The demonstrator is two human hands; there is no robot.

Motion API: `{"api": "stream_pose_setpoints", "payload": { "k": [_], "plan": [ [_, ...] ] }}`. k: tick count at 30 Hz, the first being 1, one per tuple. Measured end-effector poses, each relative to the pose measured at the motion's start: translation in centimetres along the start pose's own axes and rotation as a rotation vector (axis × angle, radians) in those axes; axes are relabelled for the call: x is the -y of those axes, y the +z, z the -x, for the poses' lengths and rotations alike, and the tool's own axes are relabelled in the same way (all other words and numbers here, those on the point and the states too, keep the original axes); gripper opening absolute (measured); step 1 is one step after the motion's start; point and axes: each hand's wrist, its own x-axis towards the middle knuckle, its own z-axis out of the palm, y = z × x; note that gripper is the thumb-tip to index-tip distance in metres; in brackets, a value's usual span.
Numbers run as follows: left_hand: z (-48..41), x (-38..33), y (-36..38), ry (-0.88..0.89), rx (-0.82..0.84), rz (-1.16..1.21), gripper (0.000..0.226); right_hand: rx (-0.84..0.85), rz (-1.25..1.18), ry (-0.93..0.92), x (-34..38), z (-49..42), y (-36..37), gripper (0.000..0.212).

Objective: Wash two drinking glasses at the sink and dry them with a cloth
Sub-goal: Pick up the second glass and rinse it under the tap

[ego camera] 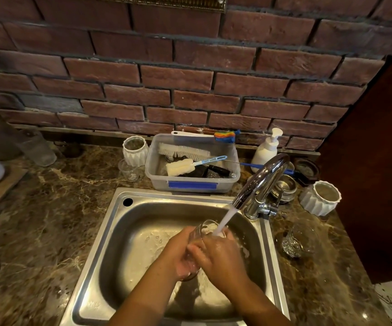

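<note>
**Item 1:** drinking glass point(205, 229), held low inside the steel sink point(119, 231), mouth tilted towards the tap point(260, 180) so the water stream point(225, 220) runs into it and splashes stay in the basin.
**Left hand** point(178, 252): grip clenched round the glass body.
**Right hand** point(220, 255): grip wrapped over the same glass, probably rubbing its wall.
**Item 2:** second glass point(296, 241), on the desk point(49, 220) right of the sink; washed or not, cannot tell.
**Behind the sink, within reach:** brush tub point(190, 184), soap pump bottle point(266, 149).
</note>
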Motion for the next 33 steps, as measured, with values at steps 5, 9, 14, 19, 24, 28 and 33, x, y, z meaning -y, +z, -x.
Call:
{"api": "stream_pose_setpoints", "payload": {
  "k": [5, 9, 14, 19, 24, 28, 33],
  "plan": [
    [-1.6, 1.9, 0.2, 0.822, -0.226, -0.586, 0.025, -0.207, -0.989, 0.646, 2.2, -0.9, -0.6, 0.026],
    [-3.1, 2.3, -1.4, 1.167, -0.182, -0.885, 0.018, -0.148, -1.329, 0.797, 1.6, -1.5, -1.0, 0.028],
    [-0.9, 0.8, 0.4, 0.236, -0.059, -0.183, 0.025, -0.148, -0.436, 0.262, 1.3, -1.0, -1.1, 0.019],
    [-1.1, 0.9, 0.4, 0.25, -0.137, -0.13, 0.024, -0.109, -0.409, 0.253, 1.4, -0.1, -1.1, 0.045],
    [-1.1, 1.9, 0.3, 1.125, -0.308, -0.911, 0.018, -0.135, -1.462, 0.849, 2.3, -0.8, -2.0, 0.021],
    [-0.6, 0.9, 0.9, 0.807, -0.195, -0.684, 0.025, -0.211, -1.028, 0.712, 2.5, -1.4, -2.1, 0.023],
    [0.9, -0.6, 1.3, 0.053, -0.014, -0.058, 0.017, -0.201, -0.145, 0.139, 1.1, -0.2, -0.6, 0.027]
  ]
}}
